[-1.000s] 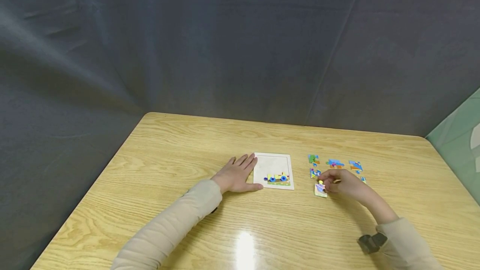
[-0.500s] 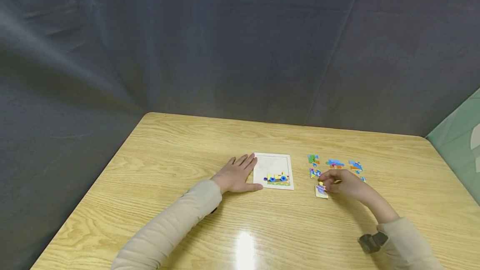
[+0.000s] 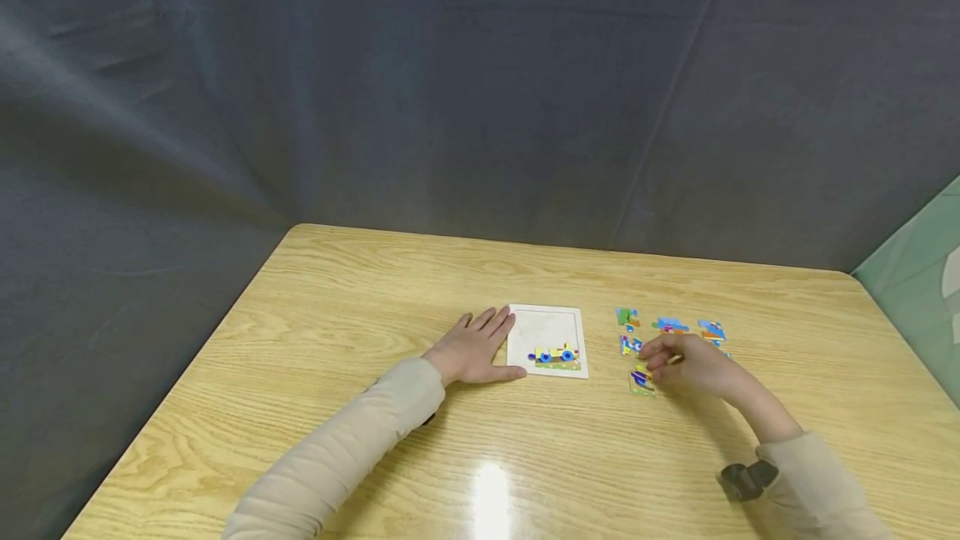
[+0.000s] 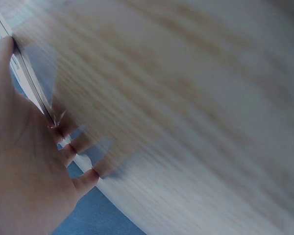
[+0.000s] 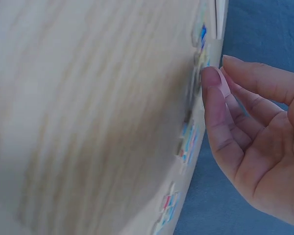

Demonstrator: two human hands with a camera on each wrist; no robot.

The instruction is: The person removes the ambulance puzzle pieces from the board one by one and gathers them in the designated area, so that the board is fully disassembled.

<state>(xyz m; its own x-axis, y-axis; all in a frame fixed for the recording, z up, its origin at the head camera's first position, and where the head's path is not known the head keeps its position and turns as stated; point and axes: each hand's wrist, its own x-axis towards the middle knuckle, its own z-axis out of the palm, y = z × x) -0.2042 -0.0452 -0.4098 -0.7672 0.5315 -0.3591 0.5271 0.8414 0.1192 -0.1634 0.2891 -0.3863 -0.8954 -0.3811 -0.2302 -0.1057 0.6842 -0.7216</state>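
Note:
My left hand (image 3: 471, 354) lies with spread fingers at the left edge of a white puzzle tray (image 3: 522, 307), its thumb at the lower left corner. In the tray's lower right part sits a puzzle section (image 3: 555, 357) with a yellow vehicle and blue wheels. Right of the tray, a yellow and blue puzzle piece (image 3: 642, 382) lies flat on the table. My right hand (image 3: 693, 365) hovers right beside that piece, fingers bent and loose. In the right wrist view, a gap shows between thumb and fingertips, and no piece is visible between them.
Loose pieces lie around the right hand: a green and blue one (image 3: 627, 317), a blue and purple one (image 3: 670, 326), a blue and orange one (image 3: 711, 330), and a blue-patterned one (image 3: 630, 346). A grey cloth (image 3: 480, 90) hangs behind the wooden table (image 3: 375, 273).
The puzzle piece by my right fingers, tilted and glaring earlier, now lies flat with its picture clear. The right fingers have loosened from it. My left hand has not moved.

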